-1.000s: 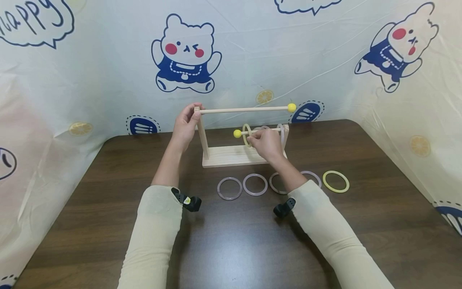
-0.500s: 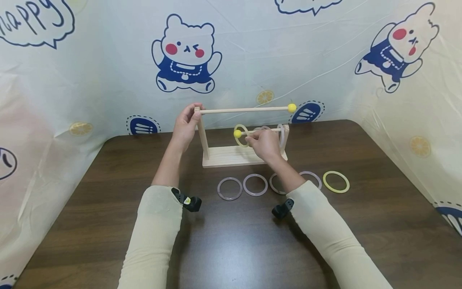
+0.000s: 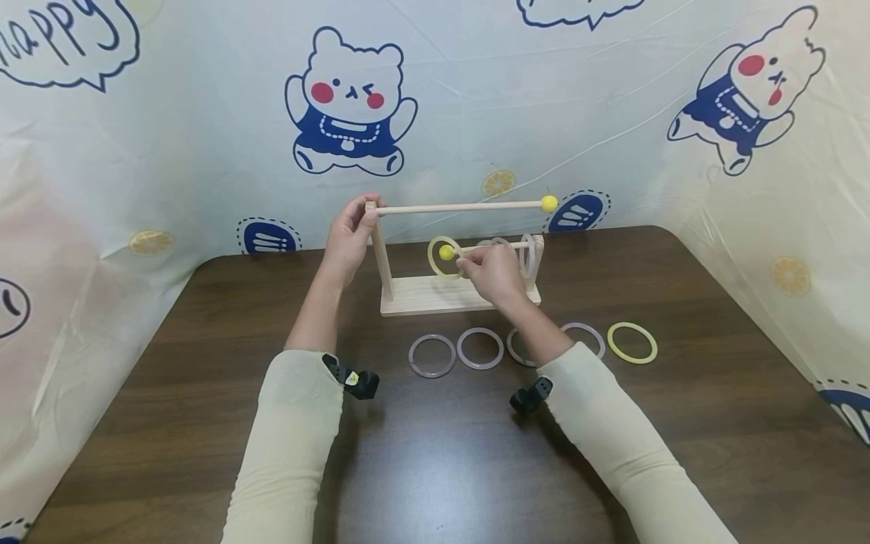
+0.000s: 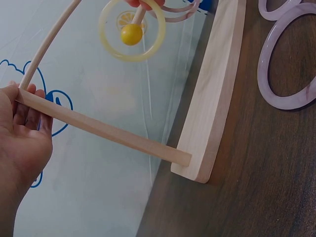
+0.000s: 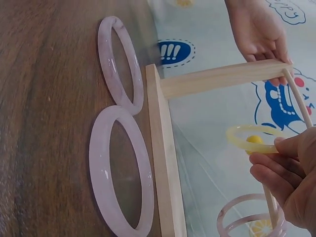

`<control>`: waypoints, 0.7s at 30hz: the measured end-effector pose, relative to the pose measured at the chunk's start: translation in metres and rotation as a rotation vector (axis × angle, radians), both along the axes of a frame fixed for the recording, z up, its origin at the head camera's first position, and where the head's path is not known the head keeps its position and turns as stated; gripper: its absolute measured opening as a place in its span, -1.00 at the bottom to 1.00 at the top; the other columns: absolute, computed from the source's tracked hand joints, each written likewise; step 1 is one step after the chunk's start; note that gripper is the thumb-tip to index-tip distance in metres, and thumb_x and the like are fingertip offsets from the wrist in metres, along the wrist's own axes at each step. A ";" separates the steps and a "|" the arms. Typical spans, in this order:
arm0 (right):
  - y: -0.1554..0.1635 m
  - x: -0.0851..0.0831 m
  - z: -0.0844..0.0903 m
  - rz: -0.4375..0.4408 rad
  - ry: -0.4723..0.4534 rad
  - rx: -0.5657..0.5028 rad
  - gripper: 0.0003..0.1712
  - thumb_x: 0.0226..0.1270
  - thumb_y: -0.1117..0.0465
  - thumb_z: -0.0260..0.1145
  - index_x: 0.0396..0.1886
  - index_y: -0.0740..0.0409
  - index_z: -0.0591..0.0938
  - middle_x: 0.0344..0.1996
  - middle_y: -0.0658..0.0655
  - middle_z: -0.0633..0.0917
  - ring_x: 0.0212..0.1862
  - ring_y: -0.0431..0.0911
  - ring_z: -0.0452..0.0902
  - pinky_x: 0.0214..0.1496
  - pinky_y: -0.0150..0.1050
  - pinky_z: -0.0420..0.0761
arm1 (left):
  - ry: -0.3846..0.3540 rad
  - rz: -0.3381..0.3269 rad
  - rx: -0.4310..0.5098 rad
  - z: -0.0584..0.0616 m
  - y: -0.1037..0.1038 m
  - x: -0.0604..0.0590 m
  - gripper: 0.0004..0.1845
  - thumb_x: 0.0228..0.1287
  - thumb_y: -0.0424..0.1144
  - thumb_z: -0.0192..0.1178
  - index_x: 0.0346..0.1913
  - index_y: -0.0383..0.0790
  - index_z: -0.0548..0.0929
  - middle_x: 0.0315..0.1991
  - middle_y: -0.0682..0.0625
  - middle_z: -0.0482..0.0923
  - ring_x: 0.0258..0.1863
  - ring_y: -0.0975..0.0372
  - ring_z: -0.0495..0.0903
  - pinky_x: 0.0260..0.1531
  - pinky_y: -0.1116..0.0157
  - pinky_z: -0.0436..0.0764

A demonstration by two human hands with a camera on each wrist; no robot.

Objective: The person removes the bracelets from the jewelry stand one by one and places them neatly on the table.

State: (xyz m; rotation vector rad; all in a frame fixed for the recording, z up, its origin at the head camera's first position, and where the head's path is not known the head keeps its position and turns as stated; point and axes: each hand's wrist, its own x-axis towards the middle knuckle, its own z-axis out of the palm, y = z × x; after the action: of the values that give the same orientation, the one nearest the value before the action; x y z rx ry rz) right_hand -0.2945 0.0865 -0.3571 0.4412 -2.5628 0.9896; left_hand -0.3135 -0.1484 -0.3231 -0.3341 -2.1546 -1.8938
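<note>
A wooden stand (image 3: 435, 295) has a left post, an upper rod (image 3: 462, 205) and a lower rod, each tipped with a yellow ball. My left hand (image 3: 359, 217) grips the top of the left post (image 4: 98, 129). My right hand (image 3: 470, 263) pinches a yellow ring (image 3: 435, 261) that encircles the lower rod's ball (image 3: 445, 252) at its free left end. The left wrist view shows that ring (image 4: 106, 42) around the ball (image 4: 131, 34). In the right wrist view my fingers (image 5: 276, 165) pinch the ring's (image 5: 242, 139) edge. Pale pink rings (image 3: 528, 254) hang on the lower rod by the right post.
On the dark table (image 3: 204, 363) in front of the stand lie several pale purple rings (image 3: 432, 355) in a row, with another yellow ring (image 3: 632, 341) at the right end; my right forearm covers part of one. A printed cloth backdrop (image 3: 204, 151) surrounds the table.
My right hand slid the yellow ring leftward along the lower rod, from beside my fingers out to the ball at the rod's end. The left hand stayed on the post.
</note>
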 end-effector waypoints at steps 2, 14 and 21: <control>0.000 0.000 0.000 0.009 -0.009 -0.018 -0.83 0.20 0.21 0.33 -0.50 0.17 0.76 -0.59 0.06 0.70 -0.41 -0.10 0.59 -0.30 -0.24 0.48 | -0.001 0.001 0.000 0.000 0.000 0.000 -0.64 0.38 -0.18 -0.03 0.15 -0.25 0.42 0.10 -0.07 0.45 0.10 0.20 0.37 0.18 0.25 0.29; 0.006 0.002 -0.006 0.115 -0.306 -0.353 -0.80 0.27 0.32 0.23 -0.35 0.43 0.67 -0.52 0.26 0.69 -0.54 -0.11 0.65 -0.37 -0.28 0.63 | -0.005 0.005 -0.003 0.000 0.000 0.000 -0.65 0.39 -0.18 -0.04 0.15 -0.25 0.42 0.10 -0.06 0.45 0.10 0.21 0.36 0.17 0.25 0.29; 0.010 0.003 -0.010 0.158 -0.562 -0.628 -0.75 0.29 0.40 0.15 -0.17 0.58 0.57 -0.43 0.30 0.69 -0.56 -0.18 0.62 -0.35 -0.26 0.63 | -0.003 0.003 -0.009 0.001 0.000 0.000 -0.65 0.39 -0.19 -0.04 0.15 -0.25 0.42 0.10 -0.08 0.45 0.10 0.20 0.36 0.17 0.25 0.29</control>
State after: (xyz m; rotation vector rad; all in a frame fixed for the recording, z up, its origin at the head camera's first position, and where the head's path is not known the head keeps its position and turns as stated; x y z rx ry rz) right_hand -0.2912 0.0961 -0.3672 0.2021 -2.4720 2.1304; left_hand -0.3133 -0.1481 -0.3225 -0.3291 -2.1647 -1.8851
